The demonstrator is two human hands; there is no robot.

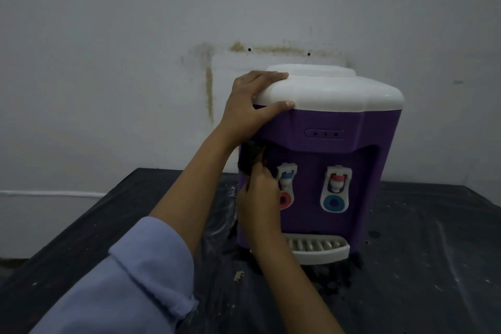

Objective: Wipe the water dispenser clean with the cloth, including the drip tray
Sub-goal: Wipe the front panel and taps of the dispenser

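Right hand (257, 194) with cloth (250, 156) partly covers red lever (284, 202).

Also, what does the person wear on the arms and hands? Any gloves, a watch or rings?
The left arm wears a pale lilac-blue sleeve with a folded cuff, pushed up the forearm. The right arm shows no sleeve in frame. The left hand and the right hand are bare: no gloves, watch or rings visible.

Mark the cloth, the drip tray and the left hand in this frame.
cloth (250, 157): head view, middle of the dark bunch.
drip tray (322, 255): head view, its front wall.
left hand (250, 106): head view, back of the hand.
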